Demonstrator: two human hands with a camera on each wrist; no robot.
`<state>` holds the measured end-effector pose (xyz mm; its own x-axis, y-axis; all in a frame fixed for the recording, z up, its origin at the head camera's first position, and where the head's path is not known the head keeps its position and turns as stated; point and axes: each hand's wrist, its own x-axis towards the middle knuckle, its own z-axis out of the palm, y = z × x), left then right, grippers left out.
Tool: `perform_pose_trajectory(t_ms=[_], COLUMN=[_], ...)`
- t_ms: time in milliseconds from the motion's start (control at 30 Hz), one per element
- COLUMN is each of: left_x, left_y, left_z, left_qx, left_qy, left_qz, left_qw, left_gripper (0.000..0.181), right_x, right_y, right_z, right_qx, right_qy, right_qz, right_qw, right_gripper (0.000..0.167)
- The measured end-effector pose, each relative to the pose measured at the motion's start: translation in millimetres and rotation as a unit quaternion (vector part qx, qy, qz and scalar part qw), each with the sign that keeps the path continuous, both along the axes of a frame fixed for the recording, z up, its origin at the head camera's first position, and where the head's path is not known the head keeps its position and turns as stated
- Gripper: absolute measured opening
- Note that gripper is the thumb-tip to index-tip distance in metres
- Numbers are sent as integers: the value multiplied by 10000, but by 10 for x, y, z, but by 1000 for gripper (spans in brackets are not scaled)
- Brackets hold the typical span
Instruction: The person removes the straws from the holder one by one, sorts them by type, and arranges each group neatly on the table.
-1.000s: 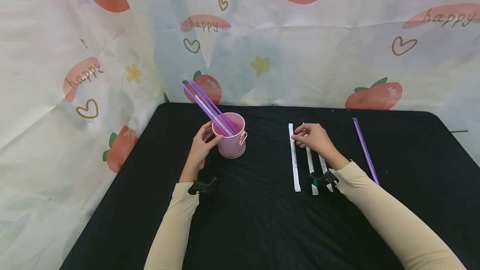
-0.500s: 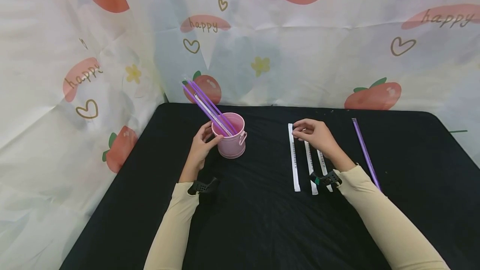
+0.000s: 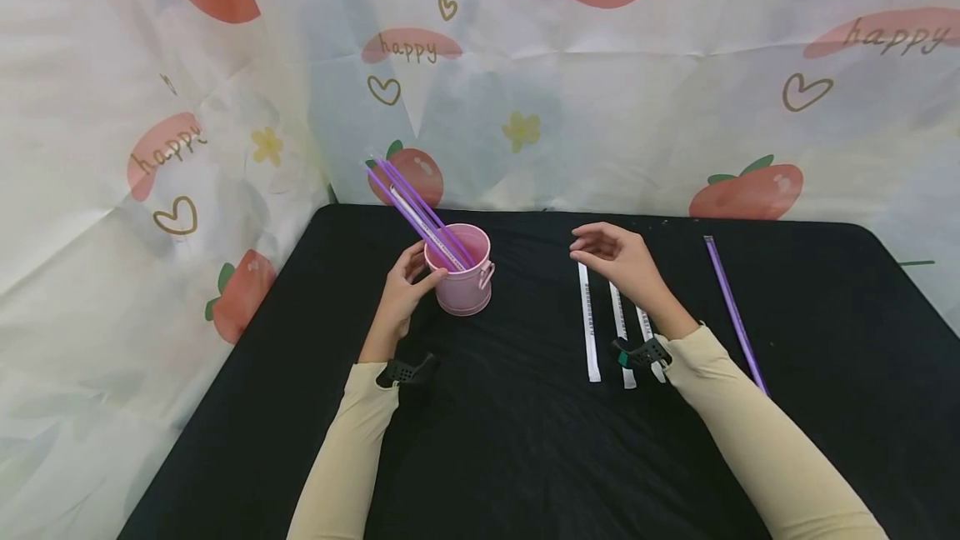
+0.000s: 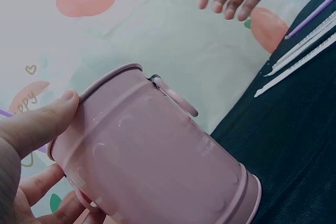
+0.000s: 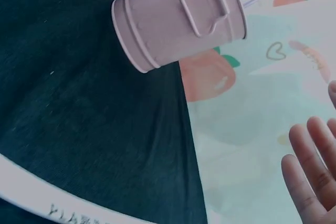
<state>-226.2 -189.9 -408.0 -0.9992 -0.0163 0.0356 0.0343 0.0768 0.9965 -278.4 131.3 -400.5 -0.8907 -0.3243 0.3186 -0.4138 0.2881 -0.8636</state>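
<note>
My left hand [image 3: 401, 298] grips the pink metal bucket [image 3: 467, 294] at its left side; in the left wrist view the thumb lies on the rim and the fingers are by one small handle [image 4: 84, 199]. Several purple straws [image 3: 408, 190] and a white-wrapped one lean leftward out of the bucket. Over the far ends of three white paper-wrapped straws [image 3: 590, 336] hovers my right hand [image 3: 626, 265], holding nothing, its fingers loosely extended. That hand and its wrist strap partly cover the straws, which lie side by side on the black cloth.
A single purple straw [image 3: 731, 307] lies farther right on the black-covered table [image 3: 487, 440], its near end hidden by the right sleeve. Behind and to the left hangs a white curtain [image 3: 615, 123] printed with fruit, close to the table's far edge.
My right hand has lifted slightly and shifted a little left, its fingers spreading from a loose curl. The left hand, bucket and straws stay put.
</note>
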Motion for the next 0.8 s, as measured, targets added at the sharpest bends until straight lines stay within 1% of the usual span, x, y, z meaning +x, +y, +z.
perform_pose_trajectory(t_ms=[67, 133, 233, 300, 367, 600, 800], left_x=[-1, -2, -5, -7, -7, -9, -23], left_y=[3, 6, 9, 10, 8, 4, 1], left_z=[5, 11, 16, 18, 18, 13, -9], left_qx=[-29, -41, -1, 21, 13, 7, 167], left_qy=[5, 2, -5, -10, -27, -70, 6], left_qz=[-4, 5, 23, 29, 22, 2, -16], left_qw=[10000, 10000, 10000, 10000, 10000, 10000, 9999], left_gripper=[62, 62, 62, 61, 62, 62, 62], right_x=[28, 20, -8, -63, -85, -125, -163], right_y=[-53, -87, -135, -157, -204, -409, -590], right_z=[89, 131, 173, 153, 180, 299, 381], right_qx=[-33, -63, -84, -157, -173, -278, -382], right_qy=[42, 60, 98, 83, 108, 113, 13], right_qz=[29, 100, 210, 285, 324, 371, 465], right_qw=[10000, 9999, 9997, 9994, 9993, 9989, 9982], right_gripper=[34, 35, 39, 41, 42, 43, 42])
